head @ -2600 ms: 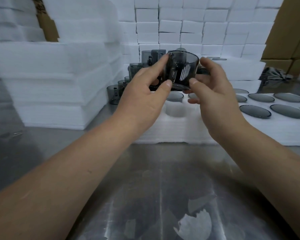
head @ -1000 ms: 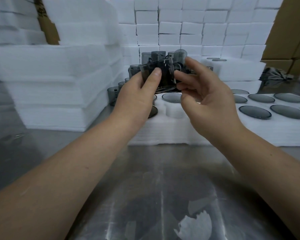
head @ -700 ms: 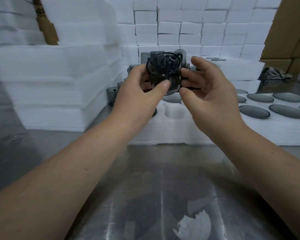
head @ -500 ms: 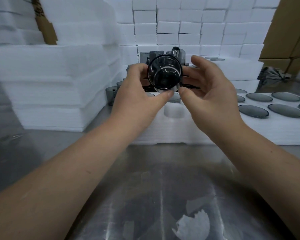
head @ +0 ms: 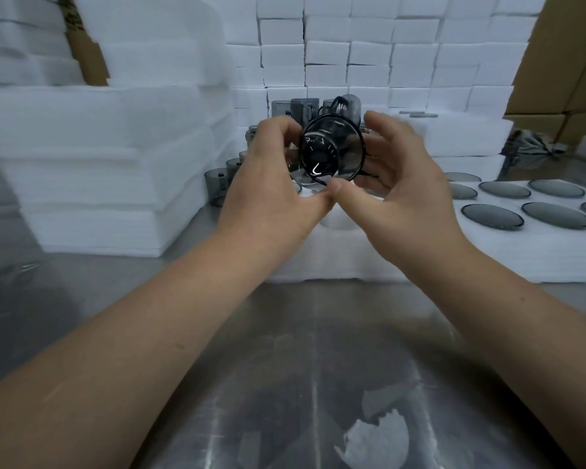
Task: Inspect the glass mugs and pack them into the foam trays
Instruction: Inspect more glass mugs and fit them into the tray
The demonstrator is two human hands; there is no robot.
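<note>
We hold the glass mug (head: 330,152) end-on above the foam tray (head: 420,255), left hand (head: 271,184) curled round its side, right hand (head: 403,184) loosely cupping it, thumb beneath; slick and brittle, it seems best gripped by the wall.

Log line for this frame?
phase: inspect | glass mug: end-on to camera, not in foam tray | left hand: grips mug | right hand: grips mug

The person's left hand (head: 271,194) and right hand (head: 403,187) are bare, and the left forearm (head: 149,333) and right forearm (head: 487,316) run bare from the wrists to the lower edge of the view. The left forearm carries a small dark mark partway along its upper side and a faint pale streak nearer the elbow.
</note>
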